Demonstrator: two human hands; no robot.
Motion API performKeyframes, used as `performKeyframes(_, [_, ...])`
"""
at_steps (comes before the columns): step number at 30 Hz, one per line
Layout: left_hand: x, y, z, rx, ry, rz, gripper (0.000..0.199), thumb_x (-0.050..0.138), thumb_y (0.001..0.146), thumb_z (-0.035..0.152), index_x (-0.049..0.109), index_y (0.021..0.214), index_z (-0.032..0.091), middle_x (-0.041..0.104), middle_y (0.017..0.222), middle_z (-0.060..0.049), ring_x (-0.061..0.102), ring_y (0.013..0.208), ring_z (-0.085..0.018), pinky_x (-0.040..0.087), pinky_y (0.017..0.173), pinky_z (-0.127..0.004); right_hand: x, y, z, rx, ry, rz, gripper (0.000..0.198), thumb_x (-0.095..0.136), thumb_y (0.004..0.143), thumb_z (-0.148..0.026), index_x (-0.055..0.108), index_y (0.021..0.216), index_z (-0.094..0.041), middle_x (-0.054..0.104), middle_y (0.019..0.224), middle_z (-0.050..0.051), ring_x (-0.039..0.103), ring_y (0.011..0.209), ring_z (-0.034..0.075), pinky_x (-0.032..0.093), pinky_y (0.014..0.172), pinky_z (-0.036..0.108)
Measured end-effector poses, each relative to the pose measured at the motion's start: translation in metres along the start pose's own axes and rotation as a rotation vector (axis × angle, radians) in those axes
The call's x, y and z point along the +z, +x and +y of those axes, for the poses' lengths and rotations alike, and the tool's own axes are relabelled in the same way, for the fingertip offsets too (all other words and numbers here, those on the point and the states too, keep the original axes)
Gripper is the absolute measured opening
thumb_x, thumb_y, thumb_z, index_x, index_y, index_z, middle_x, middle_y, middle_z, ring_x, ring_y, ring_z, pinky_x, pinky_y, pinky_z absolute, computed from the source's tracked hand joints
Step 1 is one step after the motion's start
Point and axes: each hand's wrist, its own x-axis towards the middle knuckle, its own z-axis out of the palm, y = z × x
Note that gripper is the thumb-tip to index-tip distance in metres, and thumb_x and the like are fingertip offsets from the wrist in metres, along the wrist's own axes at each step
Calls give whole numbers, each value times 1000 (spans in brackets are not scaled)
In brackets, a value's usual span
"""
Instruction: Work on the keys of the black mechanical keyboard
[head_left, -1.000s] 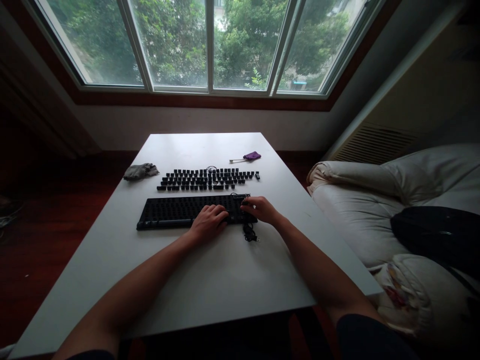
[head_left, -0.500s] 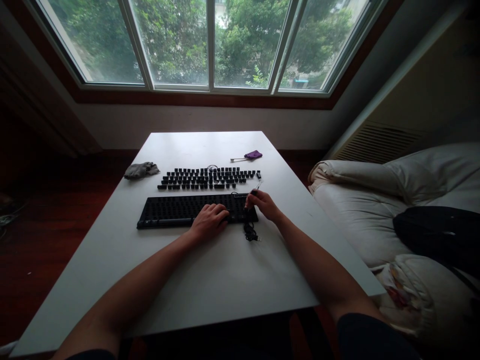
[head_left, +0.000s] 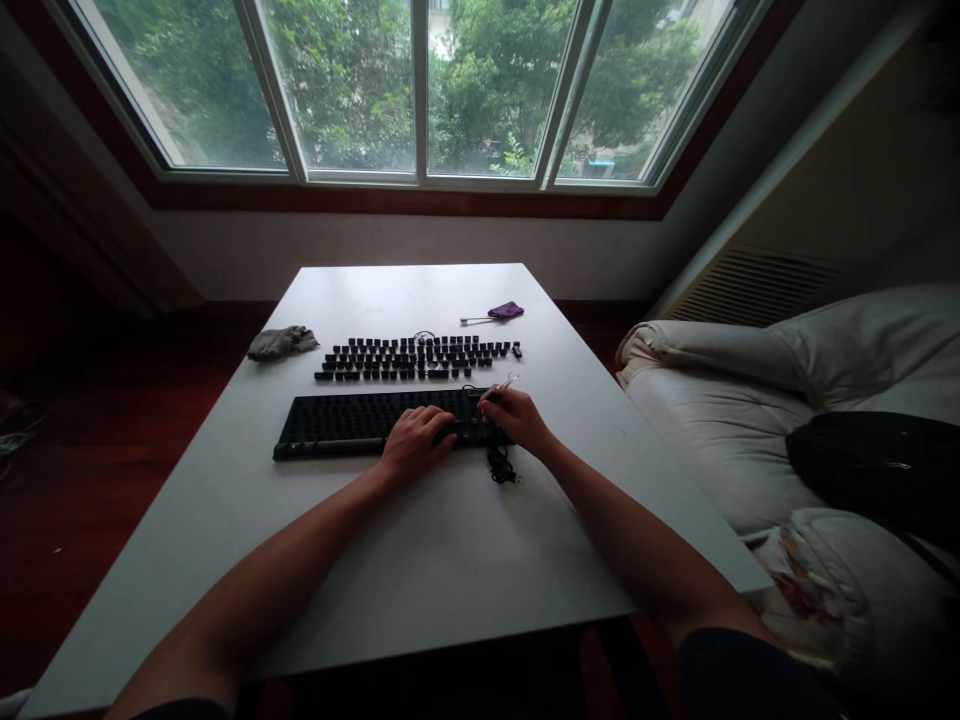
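Observation:
A black keyboard point(head_left: 341, 425) lies across the white table in front of me, most of its keycaps off. My left hand point(head_left: 417, 438) rests palm down on its right half, fingers stretched out over the near edge. In my right hand point(head_left: 513, 412), pinched between thumb and fingers, is what looks like a keycap puller point(head_left: 496, 394) with a dark handle; its thin wire end points up and away. The lower end of the tool is over the keyboard's right side, and whether it touches cannot be seen. Beside my right wrist lies a coiled black USB cable point(head_left: 501, 466).
Rows of loose black keycaps point(head_left: 409, 358) stand behind the keyboard. A grey cloth point(head_left: 283, 343) lies at the table's left edge, a purple pouch point(head_left: 507, 310) with thin sticks farther back. Right of the table point(head_left: 420, 560) is a pale sofa point(head_left: 705, 430) with a dark bag.
My right hand has moved a little left with the puller, which now tilts lower over the keyboard. My left hand has barely shifted.

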Motion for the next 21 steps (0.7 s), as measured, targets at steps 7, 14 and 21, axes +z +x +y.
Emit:
performKeyframes(7, [-1,0,2,-24,-86,32,29,58,96,43,64,118,25,67,114,-6,62,102,-23,46,92,-39,13,-4,-6,21,143,-111,33,66,88,-51,67,97,-19,70,74,4,68,66,19,57,66,34])
performKeyframes(14, [1,-1,2,-2,-136,18,22,60,94,36,66,112,24,68,111,-6,63,96,-20,48,87,-36,15,-6,-7,14,145,-178,33,69,87,-49,68,99,-18,74,76,5,70,68,20,59,69,35])
performKeyframes(21, [0,0,6,11,-280,11,18,63,89,25,66,107,24,68,105,-4,64,90,-17,50,83,-32,17,-5,-1,63,96,-202,32,67,88,-49,66,95,-18,74,74,4,70,67,18,59,68,31])
